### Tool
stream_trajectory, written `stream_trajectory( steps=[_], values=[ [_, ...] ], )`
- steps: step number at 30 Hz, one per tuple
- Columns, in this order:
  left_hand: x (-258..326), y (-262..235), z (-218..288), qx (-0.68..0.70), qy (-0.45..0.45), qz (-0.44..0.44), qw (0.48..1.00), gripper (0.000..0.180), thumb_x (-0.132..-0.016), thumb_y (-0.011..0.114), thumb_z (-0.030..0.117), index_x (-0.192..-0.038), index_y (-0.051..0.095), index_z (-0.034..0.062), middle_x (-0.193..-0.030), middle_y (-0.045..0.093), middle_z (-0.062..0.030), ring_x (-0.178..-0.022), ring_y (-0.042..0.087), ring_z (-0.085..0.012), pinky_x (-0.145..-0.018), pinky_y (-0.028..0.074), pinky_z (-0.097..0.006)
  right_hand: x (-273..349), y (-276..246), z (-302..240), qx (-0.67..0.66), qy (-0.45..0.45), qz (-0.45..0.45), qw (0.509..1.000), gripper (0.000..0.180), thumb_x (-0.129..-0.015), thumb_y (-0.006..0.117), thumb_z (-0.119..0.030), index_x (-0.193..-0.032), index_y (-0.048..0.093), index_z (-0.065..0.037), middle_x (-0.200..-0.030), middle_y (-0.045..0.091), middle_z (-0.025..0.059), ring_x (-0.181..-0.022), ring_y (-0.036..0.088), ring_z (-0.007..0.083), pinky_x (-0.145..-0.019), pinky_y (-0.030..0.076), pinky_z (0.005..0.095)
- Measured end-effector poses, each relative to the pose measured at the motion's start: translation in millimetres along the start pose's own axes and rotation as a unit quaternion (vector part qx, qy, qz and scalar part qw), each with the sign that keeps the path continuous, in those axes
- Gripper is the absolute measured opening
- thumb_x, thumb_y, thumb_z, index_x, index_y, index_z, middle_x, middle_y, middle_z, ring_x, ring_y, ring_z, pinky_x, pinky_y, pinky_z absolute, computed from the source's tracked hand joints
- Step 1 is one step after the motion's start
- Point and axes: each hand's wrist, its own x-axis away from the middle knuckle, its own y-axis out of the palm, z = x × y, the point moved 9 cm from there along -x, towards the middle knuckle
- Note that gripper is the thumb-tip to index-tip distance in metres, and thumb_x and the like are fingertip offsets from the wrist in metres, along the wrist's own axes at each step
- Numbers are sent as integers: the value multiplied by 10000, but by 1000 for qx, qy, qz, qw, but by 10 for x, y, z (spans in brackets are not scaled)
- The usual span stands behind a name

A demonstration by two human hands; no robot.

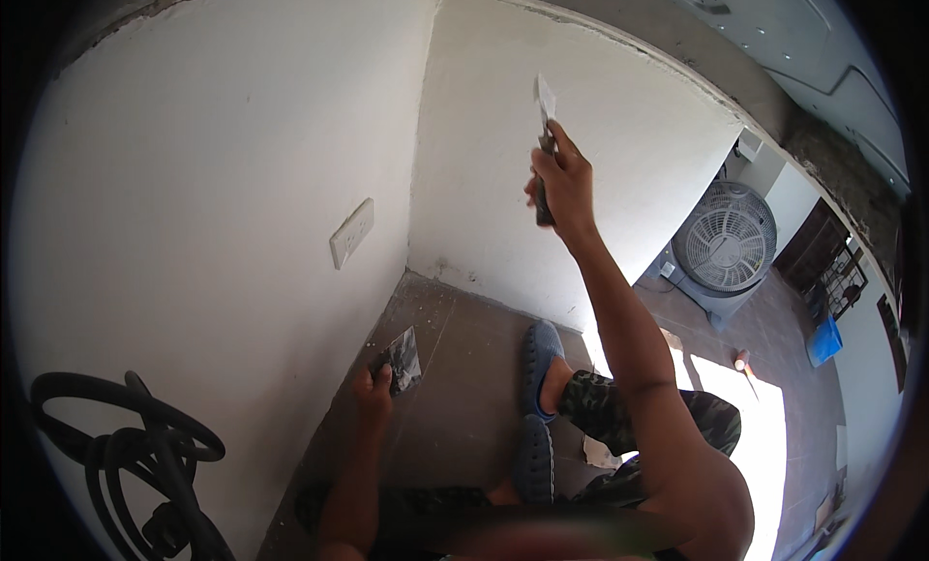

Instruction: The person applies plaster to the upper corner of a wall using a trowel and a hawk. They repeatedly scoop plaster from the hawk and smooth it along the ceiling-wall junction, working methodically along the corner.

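My right hand [563, 179] is raised in front of the white wall [494, 174], closed round the dark handle of a putty knife [545, 95]. Its blade points up and lies close to the wall; whether it touches I cannot tell. Low on the left, my left hand [373, 389] grips a second, wider putty knife [404, 360], whose blade is smeared with dark and pale patches. That one is held above the brown tiled floor, near the foot of the left wall [223, 174].
A socket plate [352, 234] sits on the left wall. Thick black hose [160, 440] is coiled at the lower left. Beyond the wall's right end stand a grey fan [726, 237] and a blue bucket [824, 341]. My feet wear blue clogs [535, 455]. A tool [743, 361] lies on the floor.
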Motion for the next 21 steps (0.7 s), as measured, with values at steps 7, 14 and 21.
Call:
stream_trajectory(
  steps=[7,14,21],
  values=[
    [-119,-101,119,-31,-16,21,999,190,-956,639,157,-904,598,-21,-803,545,7,-742,457,-93,-659,421,-292,-1183,506,-121,391,-146,213,884,612,-966,612,-204,-1501,344,-79,-1054,636,218,-920,676,385,-753,551,471],
    [-121,-222,106,-10,-68,37,997,192,-954,625,142,-918,596,-44,-796,547,-10,-732,464,-104,-657,434,-298,-1624,556,-126,414,-97,241,872,630,-997,568,-248,-1518,245,-101,-1242,552,258,-981,672,389,-804,551,474],
    [-97,-237,-25,5,-68,46,997,196,-948,635,144,-913,609,-47,-798,574,-15,-730,475,-99,-650,433,-300,-1462,681,-185,448,43,147,881,530,-1013,494,-189,-1484,301,-43,-1144,639,243,-965,694,370,-801,564,474]
  ],
)
